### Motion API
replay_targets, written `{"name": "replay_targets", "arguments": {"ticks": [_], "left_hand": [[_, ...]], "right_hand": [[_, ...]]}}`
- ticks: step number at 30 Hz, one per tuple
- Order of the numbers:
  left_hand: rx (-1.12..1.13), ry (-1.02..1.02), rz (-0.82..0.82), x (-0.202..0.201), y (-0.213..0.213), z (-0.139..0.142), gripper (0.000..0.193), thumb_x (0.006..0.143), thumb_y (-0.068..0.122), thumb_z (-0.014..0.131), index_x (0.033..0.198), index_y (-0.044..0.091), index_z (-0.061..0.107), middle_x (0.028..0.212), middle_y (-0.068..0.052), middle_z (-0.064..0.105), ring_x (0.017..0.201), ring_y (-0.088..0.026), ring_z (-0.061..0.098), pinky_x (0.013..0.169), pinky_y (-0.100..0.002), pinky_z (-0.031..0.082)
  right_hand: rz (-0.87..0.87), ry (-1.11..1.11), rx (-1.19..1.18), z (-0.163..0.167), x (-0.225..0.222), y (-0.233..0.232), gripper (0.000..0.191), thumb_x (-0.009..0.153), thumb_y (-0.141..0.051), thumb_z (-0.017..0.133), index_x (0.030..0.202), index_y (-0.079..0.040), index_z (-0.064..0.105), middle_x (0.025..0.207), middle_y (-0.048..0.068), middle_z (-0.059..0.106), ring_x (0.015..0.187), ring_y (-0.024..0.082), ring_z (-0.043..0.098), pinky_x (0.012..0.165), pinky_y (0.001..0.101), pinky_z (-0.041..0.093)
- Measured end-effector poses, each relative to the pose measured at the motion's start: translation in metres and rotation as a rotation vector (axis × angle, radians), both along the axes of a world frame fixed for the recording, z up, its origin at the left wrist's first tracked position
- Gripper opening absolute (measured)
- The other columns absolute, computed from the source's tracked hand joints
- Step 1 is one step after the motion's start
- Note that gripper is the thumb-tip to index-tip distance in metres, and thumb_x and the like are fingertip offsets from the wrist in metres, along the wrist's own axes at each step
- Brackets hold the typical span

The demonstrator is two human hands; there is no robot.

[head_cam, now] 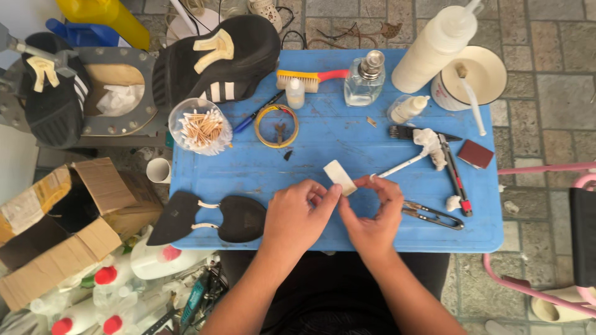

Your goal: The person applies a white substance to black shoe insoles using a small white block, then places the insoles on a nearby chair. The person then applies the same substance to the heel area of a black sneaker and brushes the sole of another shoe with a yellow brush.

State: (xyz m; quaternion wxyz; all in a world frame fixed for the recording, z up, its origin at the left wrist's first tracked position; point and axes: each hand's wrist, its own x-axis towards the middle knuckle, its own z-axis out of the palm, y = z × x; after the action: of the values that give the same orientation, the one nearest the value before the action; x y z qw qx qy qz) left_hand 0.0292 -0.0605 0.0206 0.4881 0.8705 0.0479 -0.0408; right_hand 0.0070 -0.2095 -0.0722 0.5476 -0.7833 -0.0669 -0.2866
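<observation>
Both hands meet over the near edge of the blue table (261, 167). The left hand (298, 214) and the right hand (375, 214) pinch a small white rectangular pad (340, 177) between their fingertips, holding it tilted just above the tabletop. Just right of the right hand lie thread snips (434, 216); a white-tipped swab stick (400, 166) lies just beyond its fingers. Two black heel pieces (211, 218) lie at the left hand's side, and a tub of cotton swabs (200, 127) stands farther back.

cotton swabs cup (200, 127), brush (310, 79), glass bottle (364, 80), scissors (434, 215) on blue table (329, 142).
</observation>
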Motion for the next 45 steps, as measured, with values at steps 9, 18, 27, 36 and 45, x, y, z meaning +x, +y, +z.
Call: {"name": "replay_targets", "arguments": {"ticks": [9,18,27,36,45], "left_hand": [[0.112,0.196,0.052,0.013,-0.016,-0.015,0.051,0.079,0.054,0.073,0.073,0.003,0.073,0.064,-0.011,0.073,0.061,-0.027,0.075,0.060,-0.037,0.058],[0.437,0.035,-0.134,0.031,-0.006,-0.009,0.038,0.074,0.042,0.079,0.080,0.005,0.073,0.077,-0.014,0.074,0.073,-0.035,0.072,0.068,-0.046,0.056],[0.427,-0.135,-0.185,0.037,-0.020,-0.019,0.032,0.076,0.032,0.081,0.093,0.007,0.072,0.083,-0.008,0.072,0.071,-0.029,0.070,0.063,-0.044,0.055],[0.334,-0.442,-0.162,0.032,-0.012,-0.033,0.029,0.079,0.022,0.082,0.101,0.008,0.070,0.098,-0.009,0.065,0.092,-0.031,0.066,0.073,-0.043,0.054],[0.255,-0.533,-0.143,0.035,-0.010,-0.051,0.032,0.081,0.020,0.083,0.108,0.009,0.070,0.104,-0.008,0.062,0.098,-0.029,0.064,0.075,-0.041,0.056]], "right_hand": [[-0.103,-0.010,-0.346,0.018,-0.009,0.005,0.064,0.072,-0.006,0.089,0.129,-0.004,0.060,0.113,0.005,0.068,0.108,0.029,0.055,0.094,0.0432,0.048],[-0.288,0.211,-0.526,0.054,-0.021,-0.135,0.029,0.089,-0.005,0.076,0.118,-0.009,0.075,0.111,0.012,0.066,0.105,0.031,0.060,0.093,0.0436,0.048],[-0.169,0.150,-0.701,0.048,0.029,-0.159,0.029,0.090,-0.011,0.077,0.119,-0.011,0.076,0.097,0.006,0.069,0.093,0.029,0.059,0.087,0.0418,0.048],[-0.161,0.107,-0.940,0.046,0.080,-0.136,0.024,0.088,-0.020,0.081,0.112,-0.015,0.081,0.086,0.004,0.066,0.082,0.028,0.058,0.077,0.0423,0.045],[-0.055,0.149,-0.812,0.036,0.086,-0.142,0.017,0.081,-0.007,0.082,0.082,-0.004,0.066,0.085,0.007,0.065,0.087,0.032,0.061,0.084,0.0442,0.049]]}}
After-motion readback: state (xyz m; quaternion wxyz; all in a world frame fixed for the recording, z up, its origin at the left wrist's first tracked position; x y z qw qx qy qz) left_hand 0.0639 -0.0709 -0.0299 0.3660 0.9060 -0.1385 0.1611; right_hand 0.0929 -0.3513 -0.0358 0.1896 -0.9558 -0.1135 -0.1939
